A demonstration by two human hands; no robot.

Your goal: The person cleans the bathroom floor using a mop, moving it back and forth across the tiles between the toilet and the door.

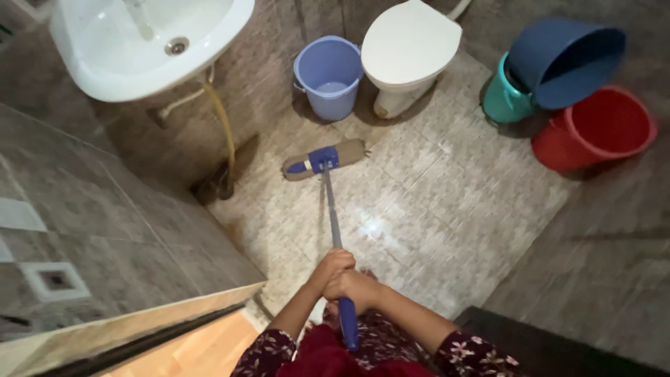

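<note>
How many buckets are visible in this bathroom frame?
4: a lavender bucket left of the toilet; right of it, a teal bucket, a dark blue bucket tilted over it, and a red bucket. Others may be hidden.

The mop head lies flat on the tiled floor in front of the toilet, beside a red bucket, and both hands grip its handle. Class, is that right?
One detail is wrong. In the head view the bucket beside the toilet and nearest the mop head is light purple; the red bucket stands further right. Both hands, left hand and right hand, do grip the handle.
</note>
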